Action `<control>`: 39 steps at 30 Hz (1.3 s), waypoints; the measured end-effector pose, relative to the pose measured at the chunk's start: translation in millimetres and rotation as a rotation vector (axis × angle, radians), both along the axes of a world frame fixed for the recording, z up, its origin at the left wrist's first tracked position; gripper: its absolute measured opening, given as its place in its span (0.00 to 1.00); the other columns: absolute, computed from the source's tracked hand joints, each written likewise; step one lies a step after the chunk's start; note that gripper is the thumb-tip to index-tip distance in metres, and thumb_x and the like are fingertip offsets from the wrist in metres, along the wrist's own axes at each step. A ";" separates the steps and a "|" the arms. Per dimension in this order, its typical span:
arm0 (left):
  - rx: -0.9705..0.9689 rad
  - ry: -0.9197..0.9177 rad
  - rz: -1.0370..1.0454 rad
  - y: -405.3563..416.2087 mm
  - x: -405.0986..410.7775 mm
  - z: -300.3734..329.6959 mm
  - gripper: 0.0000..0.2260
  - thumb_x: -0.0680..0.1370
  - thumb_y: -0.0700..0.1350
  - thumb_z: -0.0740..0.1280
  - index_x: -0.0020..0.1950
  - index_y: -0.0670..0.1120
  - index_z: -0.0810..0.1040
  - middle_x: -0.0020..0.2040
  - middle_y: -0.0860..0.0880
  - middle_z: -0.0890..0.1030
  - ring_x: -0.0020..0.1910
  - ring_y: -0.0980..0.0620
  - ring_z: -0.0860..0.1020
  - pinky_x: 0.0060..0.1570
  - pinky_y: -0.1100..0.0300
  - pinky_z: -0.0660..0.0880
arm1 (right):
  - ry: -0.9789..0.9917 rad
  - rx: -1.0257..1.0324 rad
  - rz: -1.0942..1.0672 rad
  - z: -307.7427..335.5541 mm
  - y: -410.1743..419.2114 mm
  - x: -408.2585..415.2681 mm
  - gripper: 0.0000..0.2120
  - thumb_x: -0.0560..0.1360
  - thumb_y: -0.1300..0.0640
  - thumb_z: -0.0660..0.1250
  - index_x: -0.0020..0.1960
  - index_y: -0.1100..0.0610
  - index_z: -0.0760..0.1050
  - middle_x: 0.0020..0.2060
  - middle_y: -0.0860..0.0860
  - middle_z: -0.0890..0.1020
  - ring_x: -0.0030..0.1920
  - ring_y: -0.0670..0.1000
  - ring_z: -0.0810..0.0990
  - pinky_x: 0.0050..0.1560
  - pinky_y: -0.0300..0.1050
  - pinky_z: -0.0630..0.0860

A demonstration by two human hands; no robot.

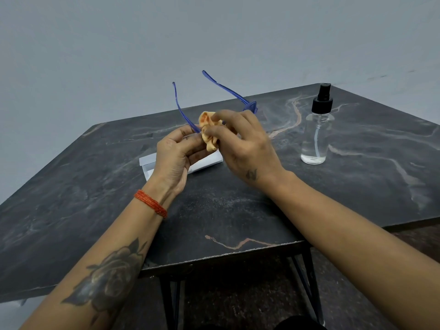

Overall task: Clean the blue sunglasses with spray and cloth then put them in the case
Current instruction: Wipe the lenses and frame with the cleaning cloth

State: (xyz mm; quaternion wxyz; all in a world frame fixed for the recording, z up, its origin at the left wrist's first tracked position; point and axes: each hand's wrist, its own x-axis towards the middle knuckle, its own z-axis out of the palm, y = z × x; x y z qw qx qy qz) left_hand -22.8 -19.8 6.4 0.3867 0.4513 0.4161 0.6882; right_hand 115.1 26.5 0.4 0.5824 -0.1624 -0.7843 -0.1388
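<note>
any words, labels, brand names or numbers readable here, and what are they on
None can be read.
The spray bottle is clear, with no label showing.
The white case shows no print on the part in view.
The blue sunglasses show no brand mark on their arms.
The orange cloth is bunched, no print visible.
Small marks on the right hand and left hand are tattoos, not legible text.

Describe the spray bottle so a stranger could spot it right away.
Look at the dark marbled table, then to its far right side, beyond the person's right hand. The spray bottle stands there upright and alone, clear, with a black pump top, unlike the flat white case under the hands.
</note>
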 end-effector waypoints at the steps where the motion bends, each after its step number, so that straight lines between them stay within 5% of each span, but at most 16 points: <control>1: 0.000 0.006 0.002 0.0 0.1 -0.5 0.05 0.72 0.35 0.67 0.45 0.42 0.80 0.38 0.47 0.85 0.40 0.50 0.84 0.40 0.61 0.79 | -0.029 0.014 -0.009 -0.5 1.2 0.1 0.07 0.71 0.70 0.69 0.46 0.63 0.82 0.48 0.60 0.82 0.39 0.59 0.77 0.43 0.45 0.75; 13: -0.022 -0.075 0.010 1.3 -2.8 2.4 0.05 0.73 0.32 0.66 0.46 0.40 0.78 0.37 0.45 0.85 0.39 0.48 0.84 0.40 0.61 0.80 | 0.170 -0.257 -0.055 5.3 3.6 6.4 0.10 0.72 0.71 0.61 0.49 0.65 0.79 0.43 0.57 0.82 0.42 0.59 0.77 0.44 0.40 0.70; 18: 0.022 -0.039 0.063 2.0 -2.6 2.1 0.08 0.74 0.30 0.64 0.47 0.40 0.78 0.40 0.40 0.77 0.39 0.48 0.83 0.40 0.62 0.80 | 0.495 -0.433 -0.034 11.6 6.4 10.3 0.09 0.71 0.72 0.62 0.49 0.65 0.76 0.43 0.55 0.81 0.42 0.50 0.76 0.42 0.29 0.67; 22: 0.061 0.057 0.142 4.5 -4.2 2.4 0.11 0.74 0.29 0.64 0.51 0.41 0.78 0.32 0.47 0.68 0.39 0.50 0.81 0.42 0.61 0.80 | 0.679 -0.598 -0.043 14.9 11.3 13.7 0.09 0.72 0.70 0.61 0.51 0.63 0.75 0.45 0.53 0.80 0.43 0.48 0.74 0.40 0.26 0.66; 27: 0.076 0.150 0.209 4.8 -5.9 1.8 0.14 0.76 0.30 0.62 0.58 0.43 0.77 0.26 0.57 0.73 0.38 0.55 0.81 0.45 0.60 0.80 | 0.572 -0.673 -0.052 13.6 12.9 13.8 0.09 0.74 0.68 0.63 0.50 0.59 0.78 0.43 0.45 0.76 0.42 0.42 0.72 0.43 0.24 0.66; 34: 0.154 0.253 0.329 2.2 -12.7 6.1 0.17 0.77 0.33 0.63 0.63 0.48 0.73 0.38 0.51 0.78 0.39 0.60 0.80 0.48 0.62 0.79 | 0.540 -0.952 0.186 16.7 10.9 16.9 0.08 0.74 0.61 0.66 0.40 0.50 0.72 0.36 0.46 0.76 0.38 0.48 0.73 0.41 0.49 0.73; 39: 0.175 0.250 0.367 3.0 -18.4 5.8 0.17 0.76 0.34 0.65 0.63 0.46 0.74 0.43 0.51 0.80 0.38 0.59 0.79 0.48 0.61 0.79 | 0.546 -1.017 0.294 18.0 8.4 18.0 0.06 0.73 0.59 0.69 0.43 0.51 0.72 0.40 0.51 0.79 0.42 0.49 0.75 0.45 0.55 0.76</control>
